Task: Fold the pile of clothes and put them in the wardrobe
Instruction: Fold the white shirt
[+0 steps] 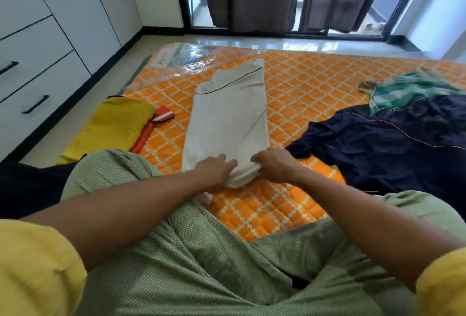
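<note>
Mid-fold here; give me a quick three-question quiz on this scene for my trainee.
1. True or false: the white garment lies between the yellow garment and the navy garment.
2. Which end of the white garment does the right hand grip? A near end; B far end; C neither.
3. Fill in: the mattress cover is ___ with a white lattice.
Key: 1 true; 2 A; 3 orange.

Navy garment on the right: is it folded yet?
No, the navy garment lies crumpled and spread out on the mattress, beside the white garment that the right hand grips.
</note>
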